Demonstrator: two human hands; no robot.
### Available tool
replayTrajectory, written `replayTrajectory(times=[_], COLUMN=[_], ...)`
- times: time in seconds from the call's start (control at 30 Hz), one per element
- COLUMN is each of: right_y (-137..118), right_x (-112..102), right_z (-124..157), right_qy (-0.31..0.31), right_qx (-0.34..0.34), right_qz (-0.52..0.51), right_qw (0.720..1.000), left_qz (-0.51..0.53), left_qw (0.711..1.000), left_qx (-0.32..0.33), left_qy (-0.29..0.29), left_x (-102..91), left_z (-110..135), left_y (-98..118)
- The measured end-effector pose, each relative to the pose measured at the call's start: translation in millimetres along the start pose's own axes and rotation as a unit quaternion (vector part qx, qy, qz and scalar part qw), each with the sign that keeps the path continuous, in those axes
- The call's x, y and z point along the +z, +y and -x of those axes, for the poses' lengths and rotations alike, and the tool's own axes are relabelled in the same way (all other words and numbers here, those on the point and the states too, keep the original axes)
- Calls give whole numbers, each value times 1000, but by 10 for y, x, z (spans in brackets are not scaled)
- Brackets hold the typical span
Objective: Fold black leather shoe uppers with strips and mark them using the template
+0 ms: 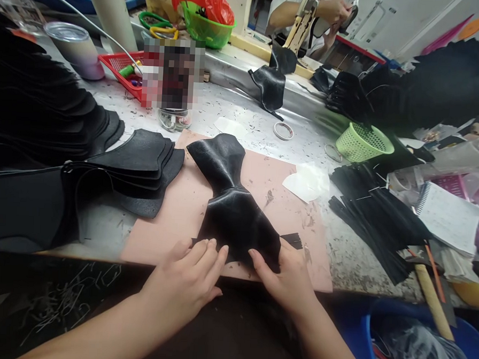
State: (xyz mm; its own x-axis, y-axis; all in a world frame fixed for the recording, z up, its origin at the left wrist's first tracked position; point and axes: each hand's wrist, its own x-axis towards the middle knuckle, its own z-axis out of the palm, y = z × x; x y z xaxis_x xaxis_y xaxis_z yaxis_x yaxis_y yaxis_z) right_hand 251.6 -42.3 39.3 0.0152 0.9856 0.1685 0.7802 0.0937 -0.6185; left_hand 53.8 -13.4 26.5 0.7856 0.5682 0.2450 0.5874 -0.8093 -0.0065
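Note:
A glossy black leather piece (241,222), narrow at its middle and wide at both ends, lies across a pink board (156,237) at the table's front edge. On its near left corner rest the outstretched fingers of my left hand (188,276), with the thumb lower, by the board's edge. My right hand (289,276) grips the near right corner, thumb on top and the other fingers largely hidden at the side. A dark strip (291,240) with a notched end pokes out beside my right hand.
Stacked black pieces (144,153) crowd the left side. Black strips (382,219), a green basket (364,143) and a hammer handle (434,302) are on the right. Beyond lie a tape roll (283,131), white scraps (307,182) and a red basket (122,69). Another person's hands (336,13) work across.

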Motion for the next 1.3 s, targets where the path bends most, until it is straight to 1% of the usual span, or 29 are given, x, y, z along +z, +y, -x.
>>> replayTrajectory(times=[0.17,0.23,0.47,0.6,0.7,0.8,0.9,1.1,1.3], right_y=[57,93,162,187,192,175,153,160,159], right_x=[-34,-61,-145,-148,-151,-168,-187,-180,-161], right_z=[-48,-99,-324,-400,-443,-475,-484,-464,-449], right_qy=[-3,-15,-123,-141,-151,-167,-189,-177,-171], right_qx=[-3,4,45,57,53,45,41,33,31], right_qz=[14,29,17,-1,-7,1,23,42,47], right_qw=[1000,999,991,988,987,985,981,983,984], left_qz=[7,2,-8,-11,-15,-16,-7,-3,-1], left_qw=[1000,1000,998,998,998,998,998,998,995], left_qx=[1,6,65,58,64,65,54,34,77], left_qy=[4,5,3,6,3,-3,-21,-43,-70], left_x=[6,-4,7,25,22,15,15,12,11], left_z=[-10,-32,-108,-108,-114,-120,-115,-150,-242], left_y=[-4,-10,-37,-34,-39,-45,-33,2,13])
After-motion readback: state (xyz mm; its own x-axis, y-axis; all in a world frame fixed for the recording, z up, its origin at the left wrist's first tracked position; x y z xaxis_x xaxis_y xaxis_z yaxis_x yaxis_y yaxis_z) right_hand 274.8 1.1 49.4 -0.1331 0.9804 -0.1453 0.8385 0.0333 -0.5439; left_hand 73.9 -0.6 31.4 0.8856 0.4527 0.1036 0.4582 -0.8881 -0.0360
